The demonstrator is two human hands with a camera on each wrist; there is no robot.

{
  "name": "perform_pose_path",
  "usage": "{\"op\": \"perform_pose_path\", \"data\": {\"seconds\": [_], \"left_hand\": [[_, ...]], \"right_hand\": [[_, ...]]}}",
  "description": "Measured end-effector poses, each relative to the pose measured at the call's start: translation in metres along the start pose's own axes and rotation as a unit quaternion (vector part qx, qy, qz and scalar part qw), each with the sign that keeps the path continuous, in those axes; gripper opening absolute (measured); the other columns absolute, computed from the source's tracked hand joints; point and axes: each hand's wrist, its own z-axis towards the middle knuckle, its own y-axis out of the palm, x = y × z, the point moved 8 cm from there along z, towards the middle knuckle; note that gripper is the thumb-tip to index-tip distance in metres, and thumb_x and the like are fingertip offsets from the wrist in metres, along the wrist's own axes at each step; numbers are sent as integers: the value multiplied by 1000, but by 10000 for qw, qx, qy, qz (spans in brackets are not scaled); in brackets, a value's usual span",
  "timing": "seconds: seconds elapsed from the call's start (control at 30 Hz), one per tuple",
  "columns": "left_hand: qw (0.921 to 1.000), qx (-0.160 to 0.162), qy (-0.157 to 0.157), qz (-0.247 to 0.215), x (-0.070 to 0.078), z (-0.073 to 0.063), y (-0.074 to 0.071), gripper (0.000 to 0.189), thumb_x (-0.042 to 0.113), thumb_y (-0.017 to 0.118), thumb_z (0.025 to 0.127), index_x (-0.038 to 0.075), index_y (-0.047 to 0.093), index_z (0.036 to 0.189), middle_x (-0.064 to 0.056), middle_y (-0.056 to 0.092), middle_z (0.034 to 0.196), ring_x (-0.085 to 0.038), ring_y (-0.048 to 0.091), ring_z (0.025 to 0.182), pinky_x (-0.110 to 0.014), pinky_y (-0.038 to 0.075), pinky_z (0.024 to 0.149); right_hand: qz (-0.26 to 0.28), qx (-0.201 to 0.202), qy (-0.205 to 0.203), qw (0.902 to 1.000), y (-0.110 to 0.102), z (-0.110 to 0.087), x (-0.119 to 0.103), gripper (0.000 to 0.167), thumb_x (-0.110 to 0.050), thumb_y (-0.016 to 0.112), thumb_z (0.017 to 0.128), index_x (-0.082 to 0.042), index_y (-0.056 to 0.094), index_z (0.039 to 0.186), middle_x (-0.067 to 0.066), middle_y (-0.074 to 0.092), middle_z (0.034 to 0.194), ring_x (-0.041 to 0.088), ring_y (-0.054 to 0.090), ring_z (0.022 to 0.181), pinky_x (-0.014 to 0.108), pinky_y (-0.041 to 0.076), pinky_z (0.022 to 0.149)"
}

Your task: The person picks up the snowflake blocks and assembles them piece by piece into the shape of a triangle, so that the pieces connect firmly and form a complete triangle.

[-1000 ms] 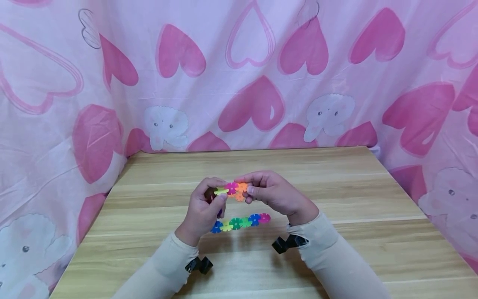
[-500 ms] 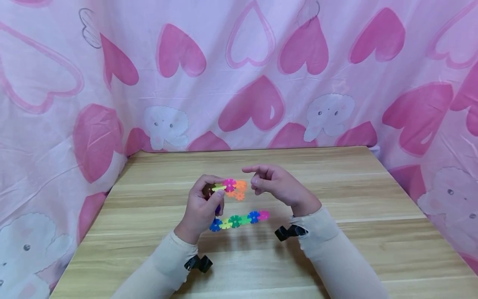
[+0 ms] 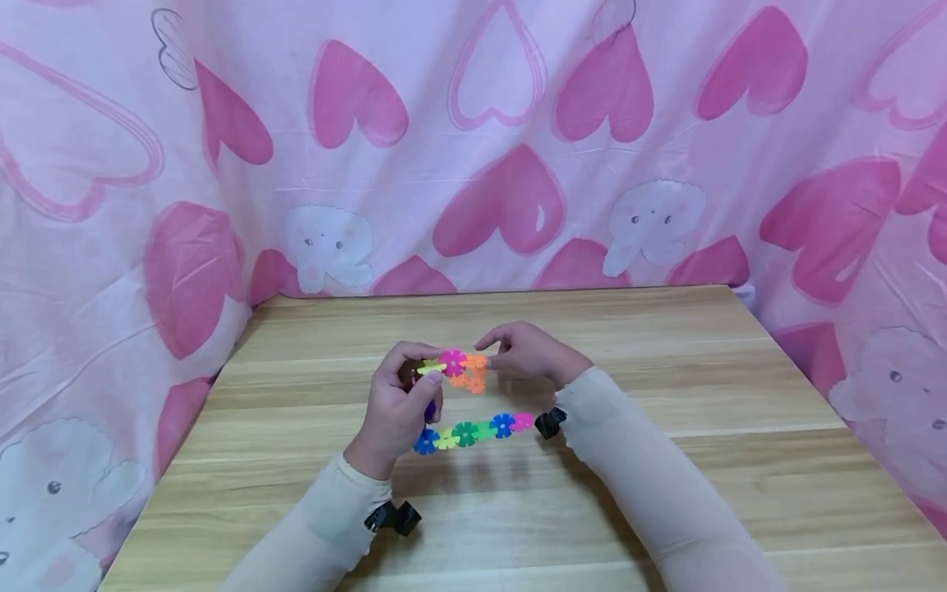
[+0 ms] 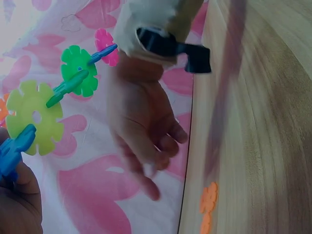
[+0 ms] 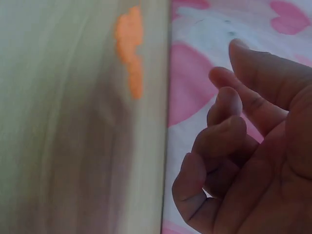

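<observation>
My left hand point(image 3: 399, 403) pinches a chain of interlocking snowflake discs point(image 3: 465, 433), its thumb on a yellow piece. The chain curves out of the hand: a pink disc point(image 3: 453, 363) and an orange one stand at its far end. The near stretch runs right through blue, yellow and green to pink. In the left wrist view a lime disc point(image 4: 36, 117) and a green disc point(image 4: 79, 71) show near the fingers. My right hand point(image 3: 528, 353) hovers just beyond the orange end. Its fingers are loosely bent with nothing between them in the right wrist view.
Loose orange snowflake discs point(image 5: 129, 41) lie on the wooden table point(image 3: 666, 493), behind the chain in the head view. A pink heart-patterned curtain point(image 3: 414, 189) encloses the back and both sides. Black wrist cameras point(image 3: 394, 519) sit over the beige sleeves.
My right hand has let go of the orange end, drawn back to the right, then moved left and farther out over the table. The left hand keeps the chain, raised very slightly.
</observation>
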Motion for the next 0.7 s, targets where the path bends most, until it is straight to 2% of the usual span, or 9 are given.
{"op": "perform_pose_path", "data": {"seconds": [0.17,0.27,0.4,0.6,0.7], "left_hand": [[10000,-6,15,-66,0,0,-1,22,1,53,105,-5,53,126,-11,52,71,-21,53,49,-28,51,46],[10000,-3,23,-74,-1,0,-2,22,2,54,105,-5,53,125,-11,51,69,-21,52,48,-28,51,46],[9998,-36,60,-178,-2,1,-1,22,2,54,105,-7,52,125,-11,52,71,-21,51,48,-27,50,45],[9996,-91,29,-256,-4,1,0,22,3,54,105,-7,53,125,-4,59,80,-22,51,48,-27,50,45],[9997,-82,35,-220,-4,1,-1,22,3,54,105,-6,53,124,-7,58,78,-22,51,47,-28,50,44]], "right_hand": [[-366,-254,268,9986,12,15,5,35,-17,77,95,-26,76,129,7,69,95,26,63,84,38,57,78],[-597,-309,299,9973,16,23,7,37,-14,78,94,-22,76,130,3,72,107,23,63,95,44,56,94],[-958,-330,339,9943,19,30,9,37,-14,79,93,-18,76,130,2,71,126,22,62,106,49,51,108],[-1250,-253,457,9908,22,35,12,32,-10,79,93,-17,77,124,5,69,130,25,60,111,51,50,110],[-1324,-234,526,9895,22,35,12,28,-9,79,93,-19,76,119,5,69,123,26,60,106,48,53,102]]}}
